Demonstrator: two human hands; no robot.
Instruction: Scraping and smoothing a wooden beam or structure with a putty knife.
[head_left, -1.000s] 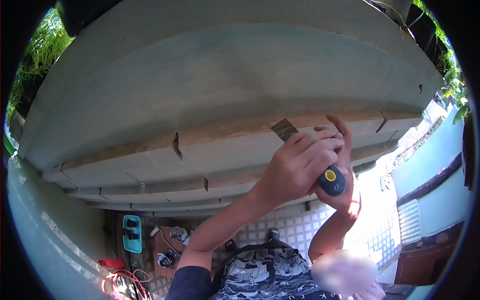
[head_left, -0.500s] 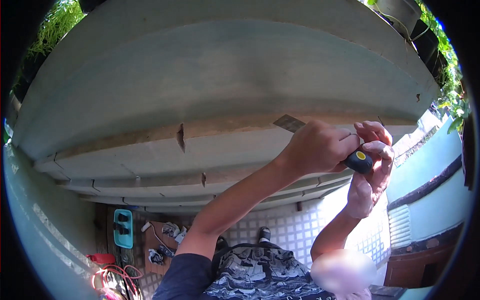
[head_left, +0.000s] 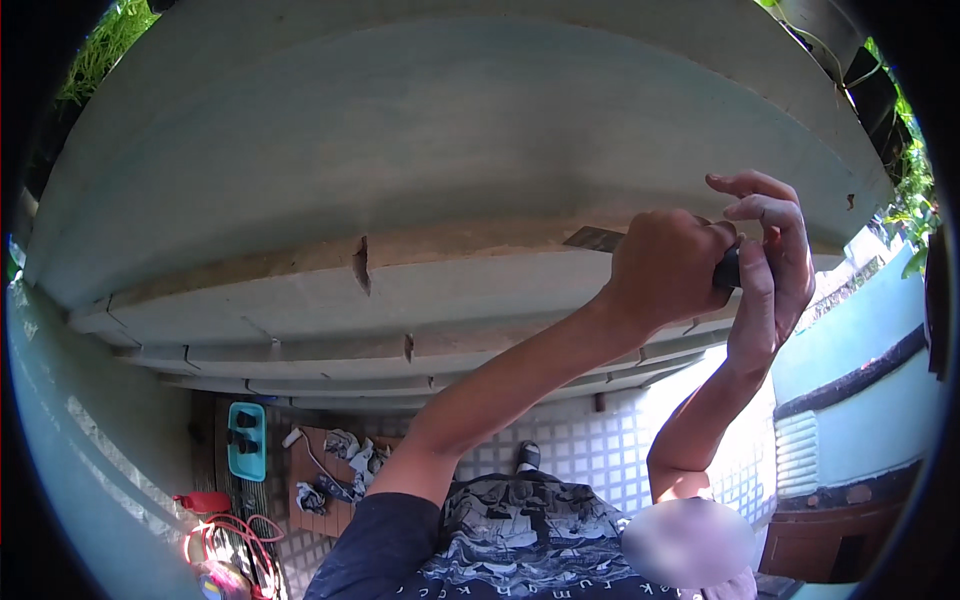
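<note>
Tray (head_left: 247, 441), teal: left, near. Ledge (head_left: 450, 242): edge running left to right, notched, its length stretching left of the scraper (head_left: 594, 239). Scraper: blade at ledge edge, contact unclear; handle wrapped in left hand (head_left: 668, 265), a full fist. Right hand (head_left: 778, 250): fingers parted, thumb beside handle end. Versus earlier: scraper and hands farther right, right fingers raised.

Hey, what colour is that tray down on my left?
The tray is bright turquoise; it shows best in the head view.

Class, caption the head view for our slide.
Left hand grips a flat-bladed scraper by a ledge, right hand at the tool's dark handle.
</note>
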